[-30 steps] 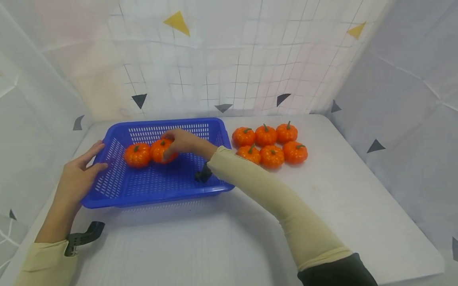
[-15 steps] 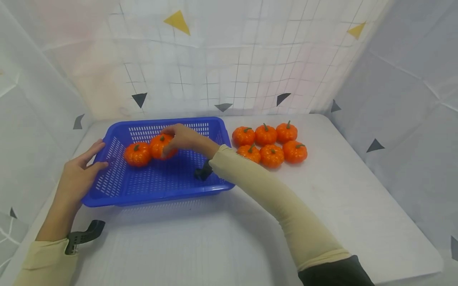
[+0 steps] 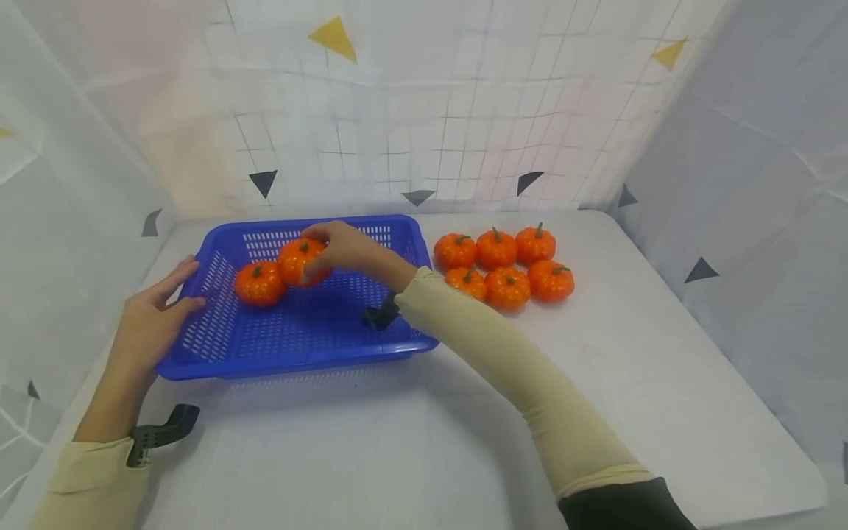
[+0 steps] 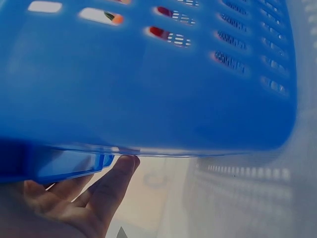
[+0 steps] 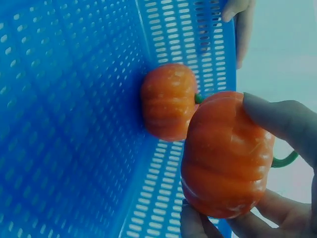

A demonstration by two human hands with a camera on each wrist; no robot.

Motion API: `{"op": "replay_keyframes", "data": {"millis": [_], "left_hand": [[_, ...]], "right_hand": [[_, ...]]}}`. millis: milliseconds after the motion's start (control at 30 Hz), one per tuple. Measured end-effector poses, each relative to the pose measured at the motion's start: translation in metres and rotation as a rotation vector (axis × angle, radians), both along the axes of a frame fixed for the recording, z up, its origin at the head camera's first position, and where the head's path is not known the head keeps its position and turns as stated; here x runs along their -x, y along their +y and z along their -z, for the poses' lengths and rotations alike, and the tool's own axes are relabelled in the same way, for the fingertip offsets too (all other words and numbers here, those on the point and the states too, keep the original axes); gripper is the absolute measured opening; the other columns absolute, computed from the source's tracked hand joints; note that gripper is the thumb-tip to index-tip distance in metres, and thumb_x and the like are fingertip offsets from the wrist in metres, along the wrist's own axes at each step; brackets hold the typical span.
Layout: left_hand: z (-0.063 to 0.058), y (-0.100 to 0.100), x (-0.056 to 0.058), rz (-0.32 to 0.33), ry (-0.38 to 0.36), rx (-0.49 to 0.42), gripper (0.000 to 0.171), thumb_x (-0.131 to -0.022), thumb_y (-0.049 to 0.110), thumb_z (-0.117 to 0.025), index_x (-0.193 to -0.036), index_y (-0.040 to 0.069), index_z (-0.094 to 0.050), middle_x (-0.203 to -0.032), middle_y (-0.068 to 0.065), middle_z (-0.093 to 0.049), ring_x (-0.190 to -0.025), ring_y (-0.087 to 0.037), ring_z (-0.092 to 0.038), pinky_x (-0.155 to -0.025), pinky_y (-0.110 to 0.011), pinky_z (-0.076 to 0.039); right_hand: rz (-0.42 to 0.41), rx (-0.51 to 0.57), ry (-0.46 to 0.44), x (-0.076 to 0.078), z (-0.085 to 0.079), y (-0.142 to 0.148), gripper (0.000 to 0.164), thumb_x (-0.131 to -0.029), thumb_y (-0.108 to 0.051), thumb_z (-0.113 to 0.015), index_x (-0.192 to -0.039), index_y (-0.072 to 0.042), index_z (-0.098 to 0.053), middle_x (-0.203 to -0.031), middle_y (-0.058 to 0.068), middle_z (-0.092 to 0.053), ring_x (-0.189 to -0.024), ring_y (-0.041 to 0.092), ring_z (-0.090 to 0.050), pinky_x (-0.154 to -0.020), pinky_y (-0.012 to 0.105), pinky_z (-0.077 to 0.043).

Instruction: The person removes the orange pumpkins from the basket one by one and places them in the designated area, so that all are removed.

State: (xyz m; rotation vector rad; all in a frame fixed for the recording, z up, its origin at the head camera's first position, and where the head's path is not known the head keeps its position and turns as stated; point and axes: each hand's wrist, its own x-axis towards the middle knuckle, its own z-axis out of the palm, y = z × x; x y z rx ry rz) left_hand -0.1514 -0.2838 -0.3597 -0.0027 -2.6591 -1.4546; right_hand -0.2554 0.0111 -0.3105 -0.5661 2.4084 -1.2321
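Observation:
A blue plastic basket (image 3: 291, 361) with slotted walls stands on the left of the white table. My left hand (image 3: 149, 324) grips its left rim; in the left wrist view the thumb and fingers are at the rim, beside the blue wall. Inside the basket, my right hand (image 3: 347, 249) holds a small orange pumpkin (image 3: 296, 259) between thumb and fingers. The right wrist view shows this pumpkin (image 5: 225, 158) raised off the basket floor, its green stem toward the palm. Another orange pumpkin (image 3: 260, 285) sits on the basket floor just to its left.
Right of the basket, several more orange pumpkins (image 3: 508, 288) stand in two rows on the white table (image 3: 616, 368). The right forearm crosses in front of them, partly covering one. White sheeting with a grid (image 3: 411, 118) rises behind the table, and sheets hang at both sides.
The pumpkin in my right hand has risen a little and shifted toward the back of the basket. My left hand keeps its place on the rim.

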Motion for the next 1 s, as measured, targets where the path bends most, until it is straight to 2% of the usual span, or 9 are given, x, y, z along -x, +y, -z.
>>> {"op": "replay_keyframes", "data": {"millis": [267,400,633,867,1000], "left_hand": [[-0.003,0.001,0.001,-0.007,0.001,0.009,0.059,-0.109,0.024,-0.053,-0.164,0.021,-0.033,-0.169,0.006,-0.024,-0.155,-0.035,-0.018,-0.118,-0.065,-0.021],[-0.002,0.000,0.001,-0.006,0.003,0.005,0.059,-0.109,0.024,-0.053,-0.164,0.020,-0.032,-0.169,0.004,-0.024,-0.155,-0.036,-0.017,-0.119,-0.065,-0.019],[0.001,-0.001,0.000,-0.006,-0.006,0.001,0.059,-0.109,0.024,-0.053,-0.164,0.018,-0.032,-0.169,0.004,-0.024,-0.154,-0.039,-0.017,-0.117,-0.067,-0.021],[0.000,-0.001,0.000,-0.004,-0.007,0.004,0.059,-0.109,0.025,-0.052,-0.164,0.019,-0.032,-0.169,0.005,-0.024,-0.154,-0.039,-0.017,-0.117,-0.067,-0.021],[0.000,-0.001,0.000,-0.007,-0.012,0.013,0.059,-0.109,0.026,-0.052,-0.164,0.020,-0.032,-0.169,0.006,-0.023,-0.153,-0.040,-0.020,-0.114,-0.069,-0.025]], "right_hand": [[-0.006,0.027,0.009,-0.008,-0.005,0.006,0.076,-0.078,-0.022,-0.092,-0.147,-0.022,-0.059,-0.140,-0.004,-0.058,-0.120,0.016,-0.053,-0.099,0.033,-0.052],[-0.024,0.028,0.027,-0.014,-0.008,0.010,0.077,-0.079,-0.021,-0.091,-0.149,-0.020,-0.058,-0.141,-0.003,-0.058,-0.120,0.017,-0.053,-0.099,0.033,-0.052],[-0.014,0.028,0.047,-0.022,-0.011,0.016,0.077,-0.079,-0.022,-0.092,-0.148,-0.022,-0.059,-0.135,-0.004,-0.059,-0.116,0.018,-0.056,-0.092,0.029,-0.055],[0.020,0.044,0.057,-0.030,-0.022,0.026,0.074,-0.078,-0.022,-0.092,-0.145,-0.026,-0.060,-0.128,-0.006,-0.060,-0.112,0.018,-0.057,-0.086,0.029,-0.057],[0.021,0.072,0.058,-0.034,-0.029,0.033,0.075,-0.078,-0.022,-0.092,-0.145,-0.025,-0.059,-0.128,-0.005,-0.060,-0.112,0.019,-0.058,-0.086,0.029,-0.057]]}}
